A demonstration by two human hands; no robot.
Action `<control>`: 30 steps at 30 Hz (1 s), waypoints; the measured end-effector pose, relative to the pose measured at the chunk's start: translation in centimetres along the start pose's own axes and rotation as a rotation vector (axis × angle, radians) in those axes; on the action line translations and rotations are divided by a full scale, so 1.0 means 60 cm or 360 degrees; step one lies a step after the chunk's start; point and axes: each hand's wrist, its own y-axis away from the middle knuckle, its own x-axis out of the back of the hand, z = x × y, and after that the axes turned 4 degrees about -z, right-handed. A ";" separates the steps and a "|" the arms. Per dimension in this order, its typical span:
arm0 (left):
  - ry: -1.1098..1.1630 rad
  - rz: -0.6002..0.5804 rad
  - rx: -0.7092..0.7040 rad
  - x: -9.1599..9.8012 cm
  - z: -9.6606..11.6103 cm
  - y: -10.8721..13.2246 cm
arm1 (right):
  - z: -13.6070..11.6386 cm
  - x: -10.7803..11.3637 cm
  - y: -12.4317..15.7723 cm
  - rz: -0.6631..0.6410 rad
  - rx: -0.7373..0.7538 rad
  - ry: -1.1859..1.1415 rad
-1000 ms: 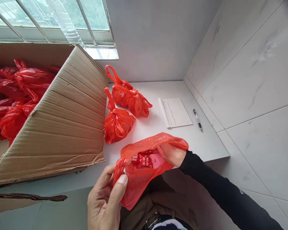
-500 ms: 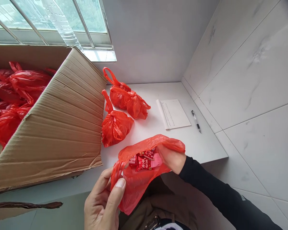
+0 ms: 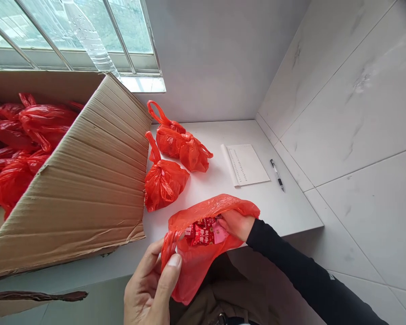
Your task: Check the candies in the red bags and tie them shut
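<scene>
My left hand (image 3: 155, 282) is closed, thumb against fingers, on the gathered left edge of an open red plastic bag (image 3: 196, 271). Inside the bag's mouth lie several wrapped candies (image 3: 205, 232) in red and pink wrappers with printed characters. My right hand (image 3: 238, 223) reaches into the bag from the right, its fingers curled against the candies beside the pink wrapper. Part of those fingers is hidden by the candies and the bag.
Tied red bags (image 3: 165, 183) stand on the white table (image 3: 219, 128) beyond the open one. A large cardboard box (image 3: 88, 180) with more red bags (image 3: 50, 119) is at the left. A notebook (image 3: 248, 164) and a pen (image 3: 277, 175) lie at right. A plastic bottle (image 3: 91, 38) stands by the window.
My right hand has shifted slightly left inside the bag, its fingers now showing against the candies. My left hand keeps its hold on the bag's edge. The view has tilted slightly.
</scene>
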 end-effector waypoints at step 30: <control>0.0021 0.0044 -0.0035 -0.005 0.009 0.002 | -0.068 0.029 0.048 -0.0523 -0.0377 -0.1508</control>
